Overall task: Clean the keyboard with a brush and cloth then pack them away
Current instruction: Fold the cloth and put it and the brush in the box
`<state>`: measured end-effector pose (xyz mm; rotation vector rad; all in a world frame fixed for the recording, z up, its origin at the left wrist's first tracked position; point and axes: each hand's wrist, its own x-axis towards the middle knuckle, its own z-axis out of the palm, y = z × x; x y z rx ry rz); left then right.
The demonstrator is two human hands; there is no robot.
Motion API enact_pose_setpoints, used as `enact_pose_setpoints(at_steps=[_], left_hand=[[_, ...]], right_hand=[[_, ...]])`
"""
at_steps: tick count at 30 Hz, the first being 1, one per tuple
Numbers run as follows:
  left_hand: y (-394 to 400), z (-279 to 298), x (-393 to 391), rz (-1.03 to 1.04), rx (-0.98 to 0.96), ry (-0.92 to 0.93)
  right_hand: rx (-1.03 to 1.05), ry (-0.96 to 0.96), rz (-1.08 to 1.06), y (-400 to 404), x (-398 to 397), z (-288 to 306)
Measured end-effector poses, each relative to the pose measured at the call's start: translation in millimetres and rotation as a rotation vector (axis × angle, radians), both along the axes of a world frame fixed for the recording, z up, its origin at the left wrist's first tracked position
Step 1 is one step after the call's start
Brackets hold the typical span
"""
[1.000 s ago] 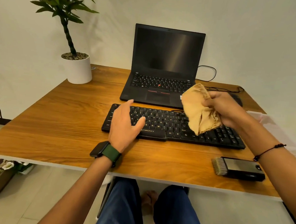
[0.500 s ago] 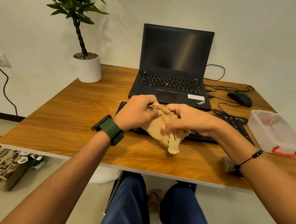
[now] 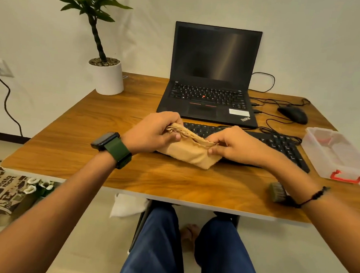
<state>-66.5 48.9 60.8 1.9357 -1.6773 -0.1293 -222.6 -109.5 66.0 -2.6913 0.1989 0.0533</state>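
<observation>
A tan cloth (image 3: 189,153) is bunched into a folded strip between both hands, just above the desk's middle. My left hand (image 3: 153,132) pinches its left end and my right hand (image 3: 236,145) pinches its right end. Behind them lies the black keyboard (image 3: 281,143), its left part hidden by hands and cloth. The brush (image 3: 276,192) sits near the front right edge, mostly covered by my right forearm, only its bristle end showing.
An open black laptop (image 3: 211,74) stands behind the keyboard. At the right are a clear plastic box (image 3: 335,155) with a red latch, a black mouse (image 3: 292,114) and cables. A potted plant (image 3: 106,75) stands back left on the wooden desk (image 3: 78,142). A printed paper bag (image 3: 2,190) sits on the floor.
My left hand left the keyboard and joined the right on the cloth. The cloth came down toward the desk's middle and went from a loose hanging bunch to a folded strip.
</observation>
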Motion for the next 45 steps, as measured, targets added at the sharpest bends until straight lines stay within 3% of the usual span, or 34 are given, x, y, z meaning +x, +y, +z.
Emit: enact_pose_setpoints(at_steps=[5,9,14,22,25,27,31,34,39,45], left_hand=[[14.7,-29.7,-4.8,-0.141,-0.06,-0.334],[29.1,-53.8,-14.4,-0.265,-0.024,-0.566],[41.0,-68.5,-21.7,-0.352,0.112,-0.628],[47.7,-68.8,-15.3,-0.323,0.212,-0.419],[42.6,-63.9,-13.2,-0.223,0.162,-0.263],[35.0,-57.6,-6.0,-0.078,0.087,-0.233],[17.6,-49.0,21.5,0.234,0.171,-0.184],[7.8,-50.2,36.5,0.261,0.285,-0.134],[-0.3,-60.1,38.9,0.272,0.367,-0.055],[0.4,-70.6,45.6,0.355,0.322,-0.021]], right_hand=[[-0.592,-0.335,0.133,8.3,-17.5,-25.3],[-0.775,-0.397,0.302,23.5,-33.4,-58.4],[-0.714,-0.391,0.325,33.6,-43.6,-84.6],[-0.497,-0.227,0.245,33.5,-51.5,-74.2],[-0.342,-0.246,0.083,24.7,-53.5,-55.2],[-0.366,-0.255,-0.129,8.5,-53.6,-38.5],[-0.518,0.091,-0.447,-38.2,-57.9,-18.2],[-0.464,0.301,-0.57,-66.8,-64.0,-19.4],[-0.324,0.427,-0.751,-92.0,-76.3,-11.7],[-0.175,0.507,-0.763,-102.0,-81.5,-15.1]])
